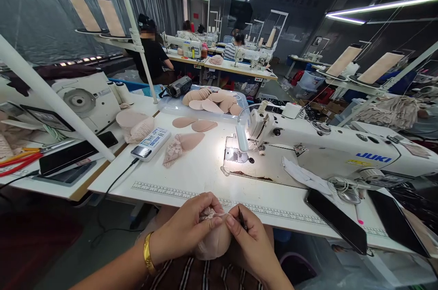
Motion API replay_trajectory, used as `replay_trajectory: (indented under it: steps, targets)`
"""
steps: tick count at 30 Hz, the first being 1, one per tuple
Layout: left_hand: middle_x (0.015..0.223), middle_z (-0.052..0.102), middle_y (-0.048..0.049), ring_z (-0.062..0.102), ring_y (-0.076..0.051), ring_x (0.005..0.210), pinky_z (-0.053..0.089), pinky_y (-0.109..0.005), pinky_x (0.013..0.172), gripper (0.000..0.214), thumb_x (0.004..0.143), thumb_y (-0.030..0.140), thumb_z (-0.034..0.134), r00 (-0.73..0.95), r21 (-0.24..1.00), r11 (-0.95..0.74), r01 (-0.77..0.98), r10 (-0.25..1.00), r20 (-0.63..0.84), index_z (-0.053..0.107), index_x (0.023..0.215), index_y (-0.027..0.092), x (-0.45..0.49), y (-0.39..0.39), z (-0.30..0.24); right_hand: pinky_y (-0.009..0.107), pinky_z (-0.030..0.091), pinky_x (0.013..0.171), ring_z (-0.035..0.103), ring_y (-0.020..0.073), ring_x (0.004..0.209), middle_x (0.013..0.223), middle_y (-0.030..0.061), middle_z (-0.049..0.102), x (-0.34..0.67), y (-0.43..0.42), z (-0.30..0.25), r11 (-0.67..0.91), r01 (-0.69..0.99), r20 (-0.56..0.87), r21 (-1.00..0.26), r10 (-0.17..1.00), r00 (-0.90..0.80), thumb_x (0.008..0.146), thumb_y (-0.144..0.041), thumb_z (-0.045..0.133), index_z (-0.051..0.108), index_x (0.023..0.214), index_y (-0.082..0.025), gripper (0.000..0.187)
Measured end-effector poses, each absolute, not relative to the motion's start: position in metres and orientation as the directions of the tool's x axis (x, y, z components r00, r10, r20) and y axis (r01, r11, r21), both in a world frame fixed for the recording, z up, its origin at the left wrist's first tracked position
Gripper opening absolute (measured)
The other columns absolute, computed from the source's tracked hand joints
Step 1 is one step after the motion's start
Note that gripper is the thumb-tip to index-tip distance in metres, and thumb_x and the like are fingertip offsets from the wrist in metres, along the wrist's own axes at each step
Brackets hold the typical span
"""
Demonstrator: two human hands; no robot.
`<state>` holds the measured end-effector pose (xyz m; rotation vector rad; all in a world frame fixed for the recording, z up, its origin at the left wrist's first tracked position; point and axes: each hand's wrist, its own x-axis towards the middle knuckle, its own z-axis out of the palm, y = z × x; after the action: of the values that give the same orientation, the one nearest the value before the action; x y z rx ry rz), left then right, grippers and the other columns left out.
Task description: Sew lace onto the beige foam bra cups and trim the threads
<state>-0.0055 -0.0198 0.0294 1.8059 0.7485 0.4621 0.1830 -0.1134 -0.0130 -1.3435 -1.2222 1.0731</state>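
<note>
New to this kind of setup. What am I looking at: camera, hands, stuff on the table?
No robot here: each grip is a person's bare hand. The single picture comes from a camera worn on the head, looking forward and down.

The left grip and right grip pinch a pale fabric piece in front of the table's near edge. A thin dark tool also sits in the right; its type is unclear.

On the white table stand a sewing machine and a tray of beige, rounded pieces. A lace-patterned piece and a black phone lie there too.
</note>
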Motion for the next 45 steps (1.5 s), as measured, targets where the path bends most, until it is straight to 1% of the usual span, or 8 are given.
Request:
replay_trajectory:
  steps: [3, 5, 7, 11, 15, 22, 40, 45]
  targets:
    - [0.091, 0.069, -0.0015, 0.063, -0.022, 0.087, 0.047, -0.032, 0.079, 0.017, 0.095, 0.037, 0.061, 0.685, 0.913, -0.252, 0.321, 0.728, -0.040, 0.065, 0.091, 0.021, -0.005, -0.020, 0.028, 0.027, 0.050, 0.067, 0.061, 0.0177, 0.074, 0.087, 0.0008, 0.067, 0.181, -0.116, -0.012, 0.116, 0.384, 0.201, -0.916, 0.961, 0.190, 0.102, -0.044, 0.060, 0.065, 0.107, -0.023, 0.022]
    - [0.091, 0.069, -0.0016, 0.063, -0.022, 0.088, 0.046, -0.032, 0.080, 0.016, 0.095, 0.035, 0.059, 0.679, 0.914, -0.260, 0.310, 0.734, -0.022, 0.066, 0.091, 0.021, -0.005, -0.020, 0.028, 0.029, 0.052, 0.071, 0.066, 0.0191, 0.081, 0.099, 0.0031, 0.071, 0.181, -0.119, -0.014, 0.232, 0.589, 0.404, -0.775, 0.897, 0.179, 0.103, -0.034, 0.058, 0.060, 0.123, -0.025, 0.022]
    - [0.093, 0.070, -0.0020, 0.063, -0.022, 0.090, 0.047, -0.032, 0.083, 0.017, 0.095, 0.033, 0.058, 0.680, 0.915, -0.267, 0.302, 0.734, -0.010, 0.068, 0.092, 0.021, -0.006, -0.020, 0.028, 0.031, 0.052, 0.072, 0.066, 0.0202, 0.082, 0.099, 0.0045, 0.071, 0.182, -0.122, -0.016, 0.305, 0.726, 0.542, -0.616, 0.833, 0.110, 0.105, -0.026, 0.055, 0.060, 0.123, -0.024, 0.019]
    - [0.093, 0.070, -0.0030, 0.064, -0.023, 0.091, 0.047, -0.033, 0.083, 0.017, 0.095, 0.033, 0.058, 0.674, 0.912, -0.279, 0.301, 0.739, 0.004, 0.070, 0.093, 0.020, -0.006, -0.021, 0.028, 0.033, 0.049, 0.069, 0.062, 0.0216, 0.076, 0.088, 0.0052, 0.068, 0.183, -0.124, -0.020, 0.303, 0.846, 0.606, -0.439, 0.795, 0.030, 0.105, -0.021, 0.055, 0.061, 0.118, -0.020, 0.015]
    - [0.092, 0.070, -0.0025, 0.064, -0.022, 0.090, 0.047, -0.033, 0.083, 0.016, 0.094, 0.030, 0.058, 0.679, 0.914, -0.289, 0.283, 0.734, 0.022, 0.070, 0.092, 0.021, -0.005, -0.021, 0.029, 0.034, 0.047, 0.067, 0.060, 0.0219, 0.075, 0.085, 0.0051, 0.066, 0.182, -0.124, -0.019, 0.295, 0.876, 0.602, -0.383, 0.799, -0.006, 0.106, -0.021, 0.054, 0.061, 0.118, -0.020, 0.014]
    - [0.090, 0.070, -0.0024, 0.063, -0.022, 0.088, 0.048, -0.032, 0.082, 0.016, 0.094, 0.030, 0.058, 0.684, 0.918, -0.284, 0.276, 0.729, 0.020, 0.071, 0.090, 0.021, -0.004, -0.022, 0.029, 0.033, 0.044, 0.063, 0.058, 0.0214, 0.072, 0.081, 0.0046, 0.064, 0.178, -0.120, -0.017, 0.298, 0.884, 0.634, -0.359, 0.773, -0.004, 0.106, -0.020, 0.053, 0.062, 0.115, -0.018, 0.012]
    - [0.090, 0.072, -0.0028, 0.064, -0.021, 0.087, 0.050, -0.031, 0.081, 0.019, 0.094, 0.034, 0.057, 0.677, 0.908, -0.286, 0.306, 0.736, 0.003, 0.071, 0.089, 0.022, -0.004, -0.023, 0.033, 0.032, 0.044, 0.063, 0.059, 0.0204, 0.070, 0.079, 0.0040, 0.065, 0.176, -0.120, -0.016, 0.291, 0.899, 0.661, -0.327, 0.751, -0.003, 0.108, -0.022, 0.052, 0.064, 0.112, -0.018, 0.013]
    - [0.090, 0.073, -0.0032, 0.065, -0.022, 0.087, 0.049, -0.033, 0.083, 0.019, 0.092, 0.035, 0.059, 0.664, 0.923, -0.224, 0.314, 0.746, -0.045, 0.072, 0.089, 0.021, -0.002, -0.023, 0.035, 0.033, 0.043, 0.064, 0.058, 0.0209, 0.070, 0.079, 0.0041, 0.065, 0.176, -0.119, -0.021, 0.286, 0.910, 0.664, -0.301, 0.747, -0.015, 0.106, -0.019, 0.053, 0.063, 0.117, -0.017, 0.014]
